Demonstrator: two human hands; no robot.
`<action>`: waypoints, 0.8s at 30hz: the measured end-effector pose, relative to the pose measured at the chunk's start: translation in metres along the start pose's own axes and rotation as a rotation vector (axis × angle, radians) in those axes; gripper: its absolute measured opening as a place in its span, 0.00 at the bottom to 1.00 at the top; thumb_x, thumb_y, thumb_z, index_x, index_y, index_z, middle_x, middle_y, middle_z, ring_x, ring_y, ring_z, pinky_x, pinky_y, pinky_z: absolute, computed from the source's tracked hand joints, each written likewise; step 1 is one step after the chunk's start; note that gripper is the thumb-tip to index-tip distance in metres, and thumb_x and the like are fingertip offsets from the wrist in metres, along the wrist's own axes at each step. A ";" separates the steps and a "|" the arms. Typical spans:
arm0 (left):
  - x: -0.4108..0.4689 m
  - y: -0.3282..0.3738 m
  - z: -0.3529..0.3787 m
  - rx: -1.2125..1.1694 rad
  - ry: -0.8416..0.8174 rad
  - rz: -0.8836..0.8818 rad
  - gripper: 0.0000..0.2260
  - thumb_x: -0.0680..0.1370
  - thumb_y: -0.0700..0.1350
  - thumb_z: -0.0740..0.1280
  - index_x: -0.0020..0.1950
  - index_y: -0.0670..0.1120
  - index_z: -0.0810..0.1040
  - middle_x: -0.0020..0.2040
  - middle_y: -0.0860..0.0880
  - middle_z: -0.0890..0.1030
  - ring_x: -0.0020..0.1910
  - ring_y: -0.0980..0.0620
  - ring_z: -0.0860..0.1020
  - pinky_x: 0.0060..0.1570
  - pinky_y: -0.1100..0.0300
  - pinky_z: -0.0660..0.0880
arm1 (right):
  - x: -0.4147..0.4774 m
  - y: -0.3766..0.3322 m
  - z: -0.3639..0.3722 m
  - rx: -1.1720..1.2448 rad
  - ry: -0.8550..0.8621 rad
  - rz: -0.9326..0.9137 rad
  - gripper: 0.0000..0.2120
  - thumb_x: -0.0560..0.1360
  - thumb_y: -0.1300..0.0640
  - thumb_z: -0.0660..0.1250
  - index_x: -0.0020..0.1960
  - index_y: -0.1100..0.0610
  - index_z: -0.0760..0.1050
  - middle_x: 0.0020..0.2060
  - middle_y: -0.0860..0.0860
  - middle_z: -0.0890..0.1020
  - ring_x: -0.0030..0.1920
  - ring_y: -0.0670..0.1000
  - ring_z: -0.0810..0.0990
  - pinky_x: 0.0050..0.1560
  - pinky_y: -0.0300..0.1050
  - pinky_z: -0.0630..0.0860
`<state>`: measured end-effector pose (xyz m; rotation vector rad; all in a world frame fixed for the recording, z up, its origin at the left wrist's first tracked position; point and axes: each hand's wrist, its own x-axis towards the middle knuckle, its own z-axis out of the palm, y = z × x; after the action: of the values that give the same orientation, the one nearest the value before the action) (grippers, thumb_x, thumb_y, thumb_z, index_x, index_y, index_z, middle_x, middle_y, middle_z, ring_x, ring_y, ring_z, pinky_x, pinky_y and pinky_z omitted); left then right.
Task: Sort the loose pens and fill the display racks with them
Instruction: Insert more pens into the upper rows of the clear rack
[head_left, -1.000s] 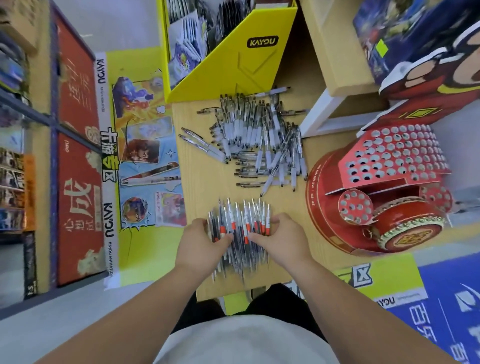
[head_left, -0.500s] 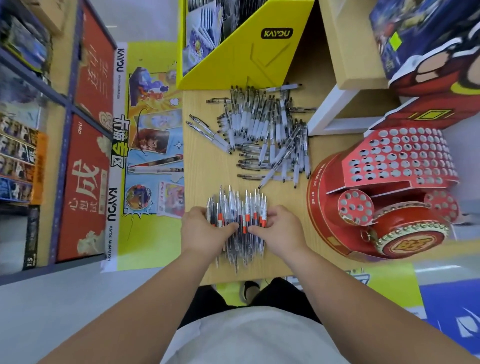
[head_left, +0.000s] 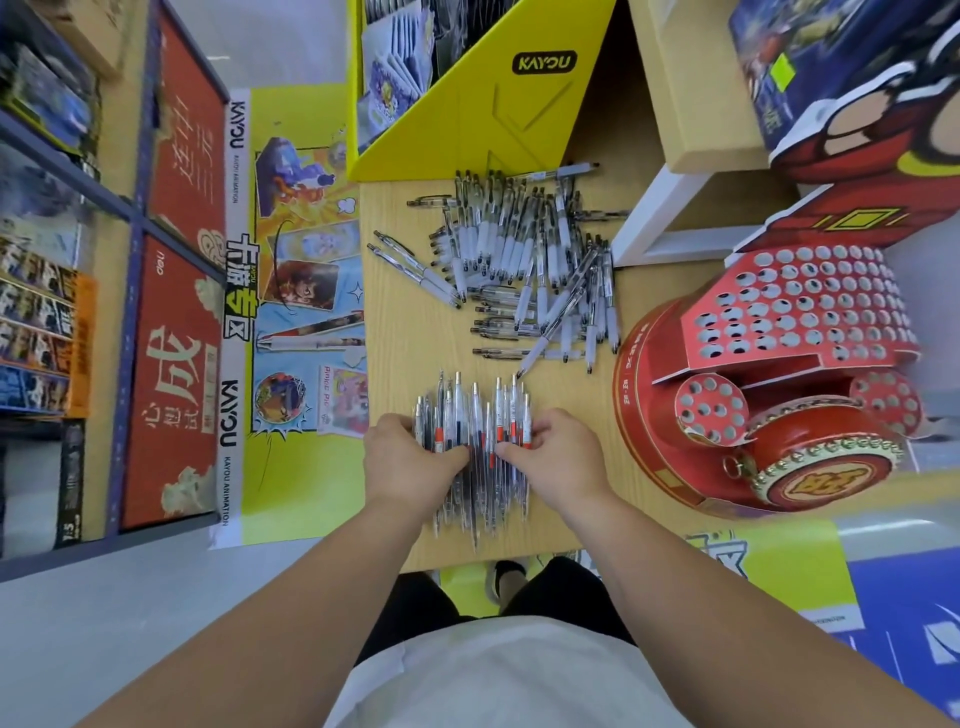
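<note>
On the table (head_left: 405, 338), pen bundle (head_left: 475, 415) in front, loose pens (head_left: 524, 260) behind it, display rack (head_left: 779, 322) right

- The left hand (head_left: 410, 457) and right hand (head_left: 556, 457) cover the middle of the pen row (head_left: 470, 410); I cannot count it.
- The yellow box (head_left: 483, 119) runs past the top edge.
- Print on the loose pens (head_left: 524, 260) is too small to read.
</note>
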<state>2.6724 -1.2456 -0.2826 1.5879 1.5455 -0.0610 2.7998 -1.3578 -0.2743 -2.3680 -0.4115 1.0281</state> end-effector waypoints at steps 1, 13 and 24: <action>0.000 0.000 0.000 -0.003 0.000 -0.002 0.35 0.68 0.51 0.80 0.68 0.41 0.71 0.61 0.44 0.74 0.50 0.48 0.77 0.46 0.56 0.74 | 0.000 0.000 0.001 0.015 0.005 -0.007 0.17 0.70 0.47 0.79 0.48 0.49 0.71 0.38 0.42 0.77 0.38 0.43 0.77 0.37 0.39 0.72; 0.000 -0.001 0.005 0.024 -0.014 0.020 0.25 0.72 0.54 0.77 0.59 0.40 0.76 0.55 0.40 0.76 0.46 0.44 0.78 0.44 0.50 0.78 | -0.006 -0.007 0.000 0.032 -0.047 0.003 0.18 0.72 0.47 0.76 0.51 0.50 0.70 0.40 0.41 0.74 0.40 0.42 0.75 0.45 0.44 0.76; -0.004 -0.001 0.008 0.035 -0.023 0.085 0.15 0.78 0.49 0.71 0.58 0.40 0.76 0.53 0.42 0.77 0.44 0.43 0.79 0.37 0.55 0.74 | -0.002 -0.008 -0.003 0.075 -0.093 0.007 0.20 0.73 0.54 0.75 0.63 0.58 0.75 0.40 0.41 0.75 0.40 0.43 0.76 0.49 0.44 0.77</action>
<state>2.6753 -1.2538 -0.2852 1.6724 1.4646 -0.0596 2.8000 -1.3538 -0.2668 -2.2635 -0.3919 1.1402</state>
